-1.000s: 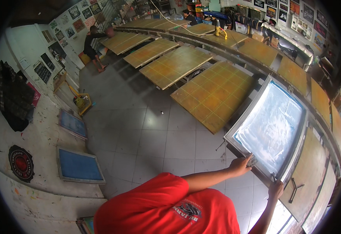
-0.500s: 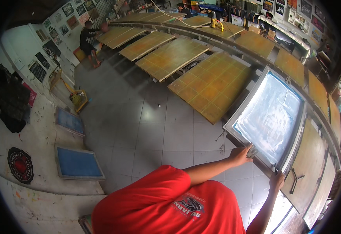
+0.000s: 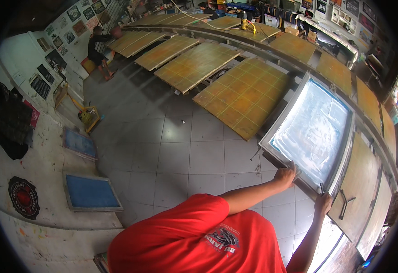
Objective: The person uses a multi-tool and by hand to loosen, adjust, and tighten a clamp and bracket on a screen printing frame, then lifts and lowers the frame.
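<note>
A silk-screen frame (image 3: 309, 136) with a pale blue mesh smeared with white lies on a board at the right. My left hand (image 3: 285, 176) is closed at the middle of its near edge, around a greyish fitting that I cannot make out clearly. At the near right corner my right hand (image 3: 323, 204) is closed, with a thin dark piece sticking up past its fingers onto the frame; its kind is too small to tell. Beside that hand a dark three-armed metal piece (image 3: 345, 204) lies on a bare wooden board (image 3: 359, 182).
Yellow-brown boards with grid lines (image 3: 244, 93) fan out along a long curved rail. A yellow bottle-like tool (image 3: 244, 20) with a cable stands on the far ones. Two blue screens (image 3: 92, 191) lean at the left wall. A person (image 3: 99, 50) stands far left.
My left hand has turned and closed further over the frame's near edge. My right hand stays at the corner. The whole view has shifted slightly.
</note>
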Tool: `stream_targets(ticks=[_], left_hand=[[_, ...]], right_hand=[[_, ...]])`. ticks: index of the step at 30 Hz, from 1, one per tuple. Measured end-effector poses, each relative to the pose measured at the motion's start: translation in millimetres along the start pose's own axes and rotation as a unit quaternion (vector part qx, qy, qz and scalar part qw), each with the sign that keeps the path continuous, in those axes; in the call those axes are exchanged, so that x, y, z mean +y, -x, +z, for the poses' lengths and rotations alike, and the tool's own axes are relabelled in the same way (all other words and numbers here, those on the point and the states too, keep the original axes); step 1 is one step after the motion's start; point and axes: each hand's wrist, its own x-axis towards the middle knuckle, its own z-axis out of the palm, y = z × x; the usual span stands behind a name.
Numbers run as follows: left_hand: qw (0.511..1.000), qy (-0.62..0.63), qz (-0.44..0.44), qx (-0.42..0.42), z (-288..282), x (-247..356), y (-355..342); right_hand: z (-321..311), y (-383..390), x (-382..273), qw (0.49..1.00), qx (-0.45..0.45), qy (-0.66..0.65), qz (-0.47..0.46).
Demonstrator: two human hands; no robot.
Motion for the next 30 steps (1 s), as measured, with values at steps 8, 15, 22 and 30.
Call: stream_targets(ticks=[8,15,22,30], left_hand=[[0.998,0.054,0.008,0.014,8,-1,0],[0.997,0.080,-0.005,-0.019,3,3,-4],[0.997,0.069,0.000,-0.017,-7,-2,7],[0.990,0.138,0.033,0.014,15,14,17]], right_hand=[[2,5,3,1.000,-0.010,-0.018,-0.007],[6,6,9,0.997,0.055,-0.046,-0.043],[-2,12,3,0.997,0.048,-0.052,-0.039],[-1,15,8,0.994,0.054,-0.073,-0.054]])
